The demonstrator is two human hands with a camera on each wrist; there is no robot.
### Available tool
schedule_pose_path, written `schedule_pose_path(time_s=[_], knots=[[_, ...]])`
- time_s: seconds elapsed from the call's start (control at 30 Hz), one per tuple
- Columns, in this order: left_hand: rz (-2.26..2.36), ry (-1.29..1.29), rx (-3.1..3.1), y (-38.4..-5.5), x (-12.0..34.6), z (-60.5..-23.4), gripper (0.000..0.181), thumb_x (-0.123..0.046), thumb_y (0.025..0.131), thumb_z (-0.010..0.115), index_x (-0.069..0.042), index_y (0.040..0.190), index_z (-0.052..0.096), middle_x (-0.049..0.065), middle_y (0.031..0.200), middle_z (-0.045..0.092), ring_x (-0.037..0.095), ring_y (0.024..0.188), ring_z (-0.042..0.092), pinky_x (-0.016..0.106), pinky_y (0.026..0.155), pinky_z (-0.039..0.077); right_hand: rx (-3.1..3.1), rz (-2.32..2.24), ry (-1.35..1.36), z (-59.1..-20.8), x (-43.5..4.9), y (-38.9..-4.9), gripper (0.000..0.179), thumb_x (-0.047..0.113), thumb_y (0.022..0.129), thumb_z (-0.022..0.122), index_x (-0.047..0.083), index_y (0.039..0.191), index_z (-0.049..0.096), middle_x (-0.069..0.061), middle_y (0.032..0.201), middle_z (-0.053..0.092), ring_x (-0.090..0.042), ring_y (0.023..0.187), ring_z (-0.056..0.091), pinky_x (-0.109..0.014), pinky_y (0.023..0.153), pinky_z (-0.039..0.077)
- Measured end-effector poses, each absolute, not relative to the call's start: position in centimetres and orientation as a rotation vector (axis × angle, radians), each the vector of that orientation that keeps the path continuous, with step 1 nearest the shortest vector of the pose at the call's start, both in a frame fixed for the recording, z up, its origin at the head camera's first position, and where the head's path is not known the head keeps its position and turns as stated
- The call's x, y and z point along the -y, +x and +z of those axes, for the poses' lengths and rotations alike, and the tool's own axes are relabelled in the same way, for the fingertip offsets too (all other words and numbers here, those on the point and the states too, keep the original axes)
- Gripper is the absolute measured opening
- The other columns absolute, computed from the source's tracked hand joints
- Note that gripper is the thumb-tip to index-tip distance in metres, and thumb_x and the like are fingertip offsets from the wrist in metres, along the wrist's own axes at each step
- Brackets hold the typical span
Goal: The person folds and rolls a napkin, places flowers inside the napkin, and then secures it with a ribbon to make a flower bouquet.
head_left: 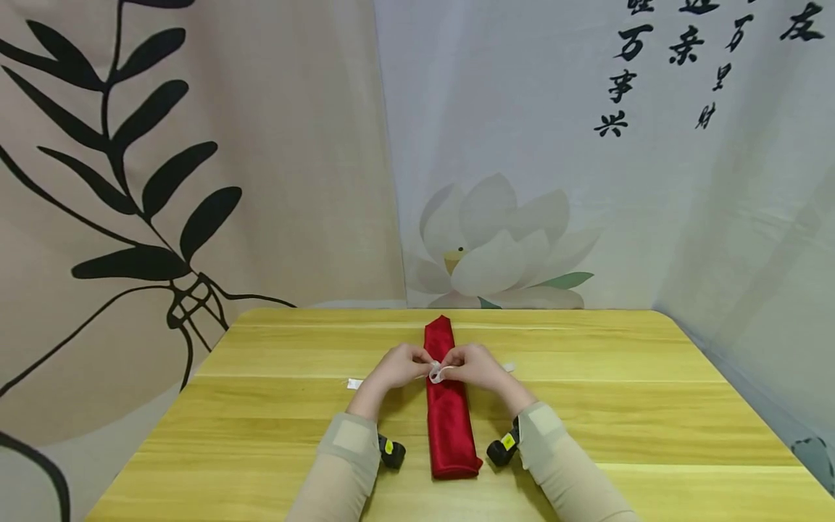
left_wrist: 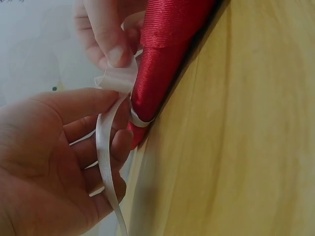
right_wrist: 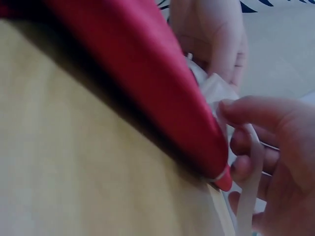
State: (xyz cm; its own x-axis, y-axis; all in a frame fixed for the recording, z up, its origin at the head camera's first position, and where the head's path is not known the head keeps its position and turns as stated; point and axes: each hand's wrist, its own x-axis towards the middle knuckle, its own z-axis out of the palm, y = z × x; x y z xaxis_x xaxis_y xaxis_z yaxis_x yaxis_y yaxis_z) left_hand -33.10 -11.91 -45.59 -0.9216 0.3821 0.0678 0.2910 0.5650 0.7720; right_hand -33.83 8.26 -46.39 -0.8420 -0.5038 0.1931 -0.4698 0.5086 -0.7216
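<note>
A rolled length of shiny red cloth [head_left: 451, 428] lies lengthwise on the table, a white ribbon [left_wrist: 105, 152] passing round it. Above the roll, my left hand [head_left: 399, 366] pinches the ribbon between thumb and finger. My right hand [head_left: 475, 366] pinches it from the other side, fingertips close to the left ones. Between the two hands the ribbon forms a small loop [head_left: 436, 373]. In the left wrist view one ribbon tail hangs down across the left fingers. Another tail crosses the right fingers [right_wrist: 241, 142] in the right wrist view. Fingers partly hide the crossing of the ribbon.
The wooden table [head_left: 261, 428] reaches back to hanging cloths with a plant print [head_left: 153, 261] and a lotus print [head_left: 509, 246]. A white ribbon end [head_left: 354, 383] shows left of the left hand. Black wrist cameras [head_left: 392, 453] sit on both sleeves.
</note>
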Motion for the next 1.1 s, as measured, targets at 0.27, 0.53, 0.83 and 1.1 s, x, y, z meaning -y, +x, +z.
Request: schedule_pose_path(time_s=[0.27,0.53,0.83,1.1], knots=[[1.323,0.573,-2.625,-33.1,12.0,-45.4,0.019,-0.018,0.094,0.061,-0.006,0.087,0.075,-0.003,0.072,0.061,0.01,0.063,0.044,0.025,0.058,0.038,-2.72,-1.292,-0.827,-46.6,-7.7,-33.4,0.003,0.016,0.084,0.074,0.014,0.082,0.073,0.009,0.072,0.068,-0.007,0.069,0.055,-0.024,0.062,0.044],[1.348,0.548,-2.588,-32.9,12.0,-45.3,0.027,-0.032,0.095,0.062,-0.009,0.09,0.076,-0.005,0.072,0.061,0.011,0.07,0.047,0.026,0.061,0.039,-2.755,-1.282,-0.83,-46.6,-7.8,-33.5,0.007,0.017,0.083,0.075,0.011,0.083,0.072,0.008,0.071,0.065,-0.009,0.066,0.052,-0.025,0.06,0.044],[1.338,0.548,-2.624,-33.0,12.1,-45.5,0.018,-0.019,0.093,0.064,-0.007,0.091,0.076,-0.002,0.079,0.065,0.012,0.069,0.049,0.027,0.063,0.042,-2.632,-1.265,-0.846,-46.6,-8.8,-34.1,0.006,0.016,0.086,0.073,0.011,0.087,0.072,0.007,0.079,0.067,-0.012,0.074,0.056,-0.029,0.068,0.047],[1.321,0.508,-2.648,-33.1,12.0,-45.6,0.018,-0.02,0.093,0.064,-0.008,0.087,0.076,-0.005,0.07,0.058,0.012,0.06,0.043,0.026,0.055,0.037,-2.525,-1.295,-0.81,-46.0,-10.5,-34.4,0.009,0.013,0.086,0.071,0.006,0.091,0.072,0.001,0.085,0.068,-0.014,0.077,0.055,-0.031,0.071,0.046]])
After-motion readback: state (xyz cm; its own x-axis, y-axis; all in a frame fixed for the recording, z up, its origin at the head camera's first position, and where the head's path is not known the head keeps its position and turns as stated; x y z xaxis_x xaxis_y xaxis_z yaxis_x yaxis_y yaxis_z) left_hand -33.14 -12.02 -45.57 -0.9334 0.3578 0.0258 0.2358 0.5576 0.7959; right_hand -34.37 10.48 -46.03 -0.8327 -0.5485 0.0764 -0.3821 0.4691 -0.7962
